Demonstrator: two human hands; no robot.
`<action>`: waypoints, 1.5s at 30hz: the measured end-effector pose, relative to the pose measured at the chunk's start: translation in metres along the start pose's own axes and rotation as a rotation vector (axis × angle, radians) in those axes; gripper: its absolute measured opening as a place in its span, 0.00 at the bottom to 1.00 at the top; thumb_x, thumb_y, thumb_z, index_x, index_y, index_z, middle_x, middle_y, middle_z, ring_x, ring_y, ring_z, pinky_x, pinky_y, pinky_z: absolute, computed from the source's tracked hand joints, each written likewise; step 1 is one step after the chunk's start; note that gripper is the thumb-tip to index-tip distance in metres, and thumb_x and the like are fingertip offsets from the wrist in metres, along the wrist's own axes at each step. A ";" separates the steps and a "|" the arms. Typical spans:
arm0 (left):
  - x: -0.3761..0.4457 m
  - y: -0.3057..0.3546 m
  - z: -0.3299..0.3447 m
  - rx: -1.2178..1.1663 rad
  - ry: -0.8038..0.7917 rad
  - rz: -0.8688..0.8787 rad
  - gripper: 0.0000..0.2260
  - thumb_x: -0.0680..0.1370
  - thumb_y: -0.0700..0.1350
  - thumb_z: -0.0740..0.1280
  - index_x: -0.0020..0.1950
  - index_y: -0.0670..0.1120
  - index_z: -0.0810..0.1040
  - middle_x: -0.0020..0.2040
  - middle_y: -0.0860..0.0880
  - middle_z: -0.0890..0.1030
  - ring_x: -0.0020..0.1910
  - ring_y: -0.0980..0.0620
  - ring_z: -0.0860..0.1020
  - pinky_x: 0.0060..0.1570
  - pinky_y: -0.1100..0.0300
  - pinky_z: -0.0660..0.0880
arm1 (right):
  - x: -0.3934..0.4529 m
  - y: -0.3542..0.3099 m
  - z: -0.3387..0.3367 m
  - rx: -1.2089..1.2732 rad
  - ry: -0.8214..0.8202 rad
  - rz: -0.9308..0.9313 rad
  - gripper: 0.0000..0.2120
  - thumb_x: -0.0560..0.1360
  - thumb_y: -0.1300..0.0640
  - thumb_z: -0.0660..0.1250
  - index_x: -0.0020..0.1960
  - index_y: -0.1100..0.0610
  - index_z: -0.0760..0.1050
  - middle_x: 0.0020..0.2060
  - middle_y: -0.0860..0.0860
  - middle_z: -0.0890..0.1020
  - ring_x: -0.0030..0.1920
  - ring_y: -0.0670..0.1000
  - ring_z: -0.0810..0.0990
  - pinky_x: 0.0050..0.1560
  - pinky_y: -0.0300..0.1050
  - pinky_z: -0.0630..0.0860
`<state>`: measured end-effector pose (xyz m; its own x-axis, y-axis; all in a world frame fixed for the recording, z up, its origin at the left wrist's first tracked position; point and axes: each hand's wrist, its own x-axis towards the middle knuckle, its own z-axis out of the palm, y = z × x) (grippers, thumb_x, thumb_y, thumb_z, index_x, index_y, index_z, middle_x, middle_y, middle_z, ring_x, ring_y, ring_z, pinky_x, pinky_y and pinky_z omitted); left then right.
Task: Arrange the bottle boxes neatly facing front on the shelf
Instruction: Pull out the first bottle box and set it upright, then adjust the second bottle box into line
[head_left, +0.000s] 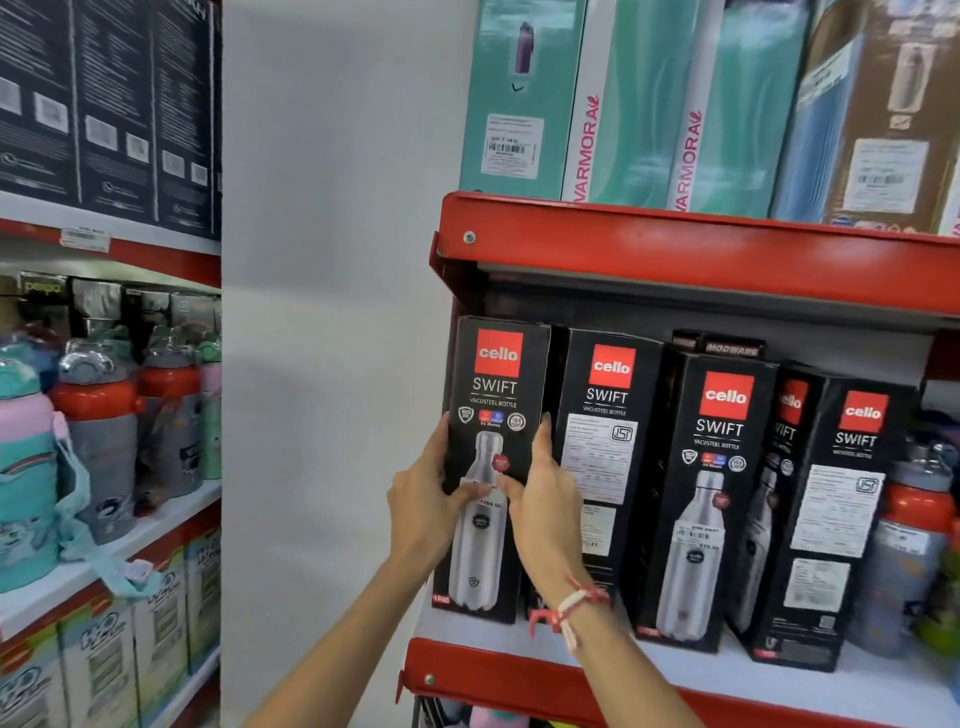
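Several black Cello Swift bottle boxes stand in a row on a white shelf with a red front edge (519, 691). The leftmost box (496, 410) faces front and shows a steel bottle picture. My left hand (428, 499) grips its left side and my right hand (545, 499) grips its right side, thumbs meeting on its front. The second box (605, 431) shows its printed side panel. The third box (714, 467) faces front. A fourth box (779, 467) is turned and partly hidden, and the fifth box (836, 509) shows its side panel.
Teal and brown boxes (649, 104) fill the red shelf above (675, 249). A red-capped grey bottle (909, 551) stands right of the row. A white wall separates a left rack with children's bottles (104, 431) and dark boxes (104, 104).
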<state>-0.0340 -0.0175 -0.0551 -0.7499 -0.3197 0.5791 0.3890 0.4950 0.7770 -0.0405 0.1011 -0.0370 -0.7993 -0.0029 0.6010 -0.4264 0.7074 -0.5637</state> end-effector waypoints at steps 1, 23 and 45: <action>0.001 0.000 0.002 0.009 -0.003 -0.003 0.39 0.69 0.44 0.76 0.74 0.57 0.60 0.61 0.49 0.81 0.57 0.48 0.81 0.53 0.55 0.77 | 0.001 0.001 -0.001 -0.047 0.018 0.009 0.37 0.77 0.55 0.65 0.78 0.52 0.45 0.43 0.55 0.81 0.40 0.49 0.79 0.44 0.45 0.80; -0.046 0.043 0.012 -0.193 0.103 0.142 0.22 0.70 0.45 0.75 0.62 0.49 0.75 0.61 0.51 0.76 0.59 0.55 0.76 0.57 0.57 0.75 | -0.046 0.049 -0.068 0.087 0.332 0.109 0.58 0.58 0.42 0.79 0.76 0.47 0.45 0.72 0.57 0.66 0.70 0.57 0.65 0.63 0.52 0.69; -0.055 0.091 0.054 -0.188 -0.255 0.120 0.35 0.73 0.40 0.71 0.76 0.48 0.58 0.69 0.48 0.74 0.69 0.51 0.71 0.70 0.48 0.67 | -0.005 0.077 -0.149 0.354 -0.340 -0.042 0.46 0.72 0.63 0.71 0.76 0.39 0.46 0.59 0.40 0.78 0.50 0.45 0.83 0.47 0.48 0.82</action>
<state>0.0133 0.0890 -0.0293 -0.7936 -0.0438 0.6069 0.5563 0.3516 0.7529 -0.0060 0.2610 0.0016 -0.8460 -0.2987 0.4416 -0.5320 0.4180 -0.7364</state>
